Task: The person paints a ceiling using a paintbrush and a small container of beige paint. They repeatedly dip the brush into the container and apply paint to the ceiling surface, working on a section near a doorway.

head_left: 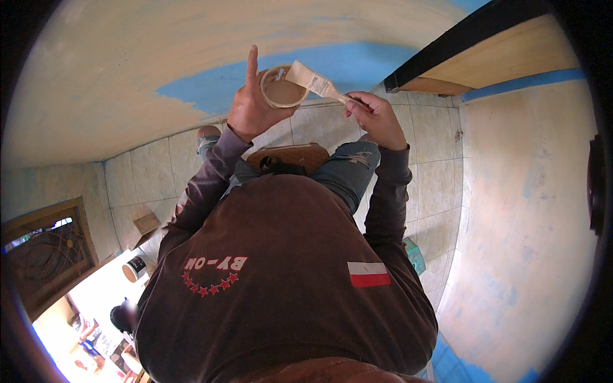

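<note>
In my left hand [250, 112] is a small round tub [278, 93] of pale beige paint, gripped with one finger raised beside it. My right hand [373, 118] is closed on the wooden handle of a flat paintbrush [311, 82], whose paint-coated bristles rest at the tub's right rim. Just beyond both hands, a wall [115, 76] shows patchy beige paint over blue. Below them are my knees in torn jeans and a brown wooden surface [300, 157].
Tiled floor [431, 184] runs between the walls. A dark-framed wooden panel [491, 48] is at upper right, a green container [413, 254] on the right floor. At lower left are a bucket [134, 270], a small board [144, 226], a window [45, 255] and another person [120, 319] near a bright opening.
</note>
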